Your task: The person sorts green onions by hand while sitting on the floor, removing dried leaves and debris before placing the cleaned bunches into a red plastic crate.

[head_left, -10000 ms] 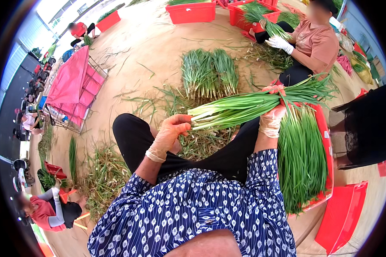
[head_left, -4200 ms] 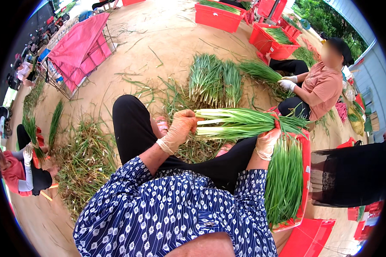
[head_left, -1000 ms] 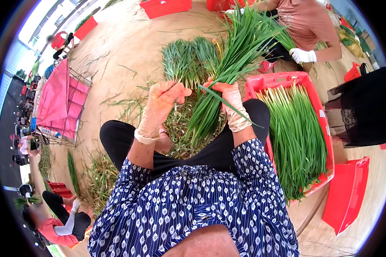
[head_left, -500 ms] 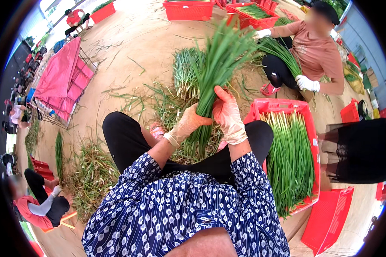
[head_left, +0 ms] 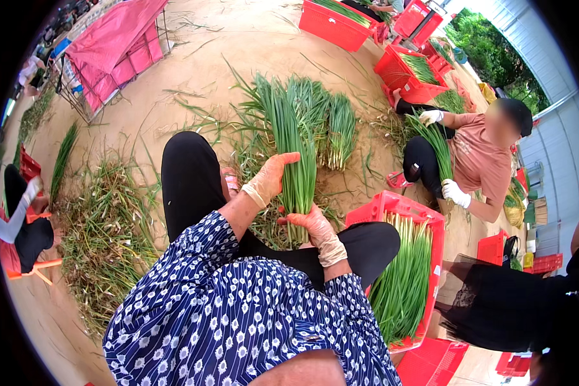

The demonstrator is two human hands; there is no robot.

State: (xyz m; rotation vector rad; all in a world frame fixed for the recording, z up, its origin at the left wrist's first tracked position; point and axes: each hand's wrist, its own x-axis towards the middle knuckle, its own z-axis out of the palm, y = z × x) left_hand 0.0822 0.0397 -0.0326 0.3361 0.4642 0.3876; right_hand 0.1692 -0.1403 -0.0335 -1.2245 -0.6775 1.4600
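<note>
Between your black-trousered knees (head_left: pixel 190 180), your thin-gloved left hand (head_left: pixel 266 181) curls round the middle of a long green leafy bundle (head_left: pixel 297 183), your right hand (head_left: pixel 318 230) closed about its lower end. Some fingers are hidden; leaf tips merge with green bunches (head_left: pixel 341 128) beyond. One knee partly covers a red plastic crate (head_left: pixel 433 283).

Right knee (head_left: pixel 374 249) between right hand (head_left: pixel 314 226) and crate (head_left: pixel 437 241), room above

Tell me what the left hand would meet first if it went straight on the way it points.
The held green bunch, which the left hand touches. Past it, the grouped bunches seem next in line, though depth is hard to judge here.
</note>
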